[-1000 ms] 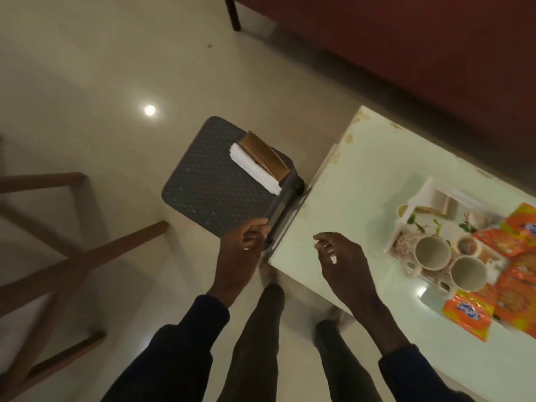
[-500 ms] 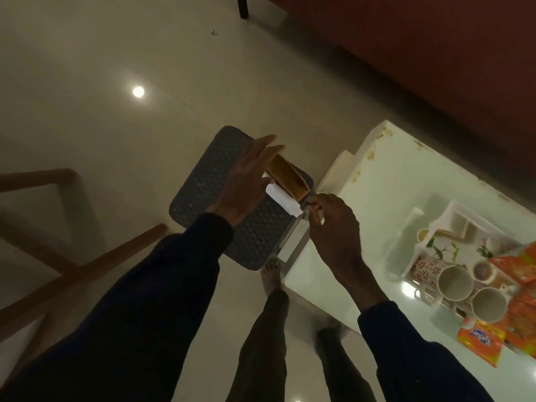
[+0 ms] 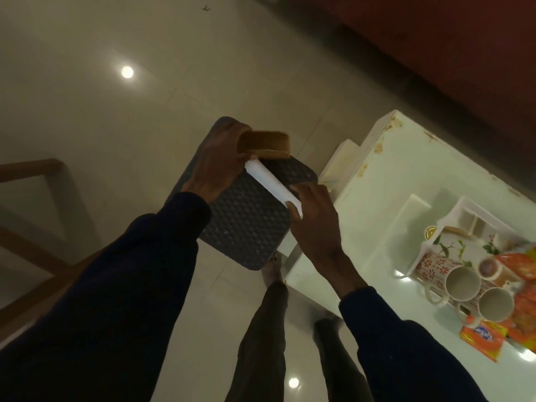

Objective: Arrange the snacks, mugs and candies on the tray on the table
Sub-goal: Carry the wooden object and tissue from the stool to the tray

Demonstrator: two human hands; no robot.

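- Left hand (image 3: 220, 162) grips the left end of a brown block (image 3: 265, 143), fingers curled round it.
- Right hand (image 3: 316, 219) pinches the lower end of a white bar (image 3: 271, 187); the bar's upper end touches the block.
- Both are held over a grey stool (image 3: 249, 230), just beside the desk (image 3: 377, 210) at its 9 o'clock.
- At the right hand's 3 o'clock, a floral tray (image 3: 452, 250) sits on the desk.
- Two mugs (image 3: 461, 282) lie on their sides at the tray's 6 o'clock edge.
- Orange snack packs (image 3: 483, 340) lie at the mugs' 5 o'clock, with more at 3 o'clock.
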